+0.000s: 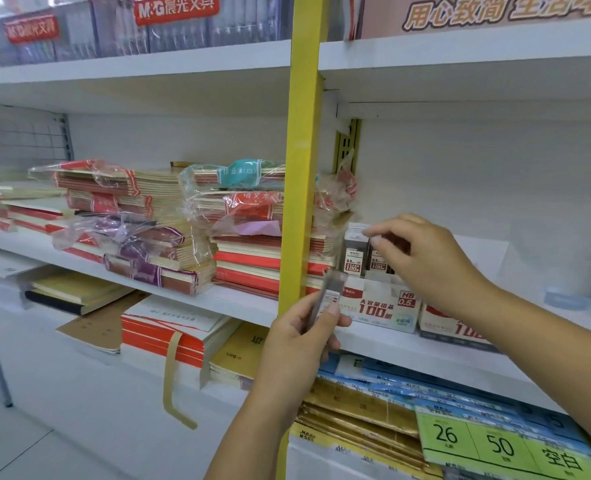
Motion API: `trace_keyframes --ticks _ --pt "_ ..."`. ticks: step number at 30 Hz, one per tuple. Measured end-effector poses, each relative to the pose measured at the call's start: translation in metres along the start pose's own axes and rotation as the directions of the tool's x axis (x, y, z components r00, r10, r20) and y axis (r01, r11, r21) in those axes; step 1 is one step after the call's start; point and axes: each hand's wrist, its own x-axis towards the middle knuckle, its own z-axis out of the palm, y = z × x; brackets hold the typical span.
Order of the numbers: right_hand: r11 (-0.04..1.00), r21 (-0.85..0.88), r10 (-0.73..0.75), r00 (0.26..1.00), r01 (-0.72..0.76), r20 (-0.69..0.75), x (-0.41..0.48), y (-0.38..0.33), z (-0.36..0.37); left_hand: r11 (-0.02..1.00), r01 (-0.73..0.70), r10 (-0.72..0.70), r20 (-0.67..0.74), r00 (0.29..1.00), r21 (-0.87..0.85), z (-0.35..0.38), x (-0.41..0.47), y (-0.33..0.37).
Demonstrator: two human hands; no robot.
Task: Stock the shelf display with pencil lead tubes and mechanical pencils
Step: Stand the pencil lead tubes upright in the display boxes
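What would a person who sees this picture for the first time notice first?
The yellow post in the middle stands out first. In front of it, the left hand holds a tube near a box on the shelf, and the right hand is at the tubes standing in it. Left of the post lie wrapped notebooks.

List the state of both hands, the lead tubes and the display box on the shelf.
Left hand: pinches held tube.
Held tube: tilted, not yet in display box.
Right hand: fingers curled on upright tubes.
Upright tubes: standing in display box.
Display box: open-topped, on shelf.
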Motion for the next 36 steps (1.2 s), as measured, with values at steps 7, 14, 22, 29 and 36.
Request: trace_keyframes --ticks 7,14,22,29,36 --pt "0.887 0.413 0.139 0.972 -0.207 0.189 -0.036 -0.006 -0.002 0.998 -0.047 0.042 0.115 0.993 0.043 0.019 -0.005 0.007" --pt "0.775 0.538 0.253 0.942 -0.333 0.22 -0.042 0.01 -0.007 0.999 -0.019 0.018 0.011 1.0 0.031 0.02 0.0 -0.004" --pt "0.779 0.549 0.23 0.952 -0.304 0.201 -0.043 0.014 -0.008 0.947 -0.163 0.187 -0.063 0.98 0.278 0.016 0.0 -0.005" --pt "0.976 0.216 -0.012 0.986 -0.025 0.167 -0.048 0.007 -0.013 0.998 0.035 -0.03 0.089 0.996 -0.057 0.002 -0.001 0.004" --pt "0.874 0.427 0.095 0.942 -0.234 0.321 -0.058 0.0 -0.012 0.988 -0.019 0.019 0.0 1.0 -0.15 -0.001 0.0 0.005"
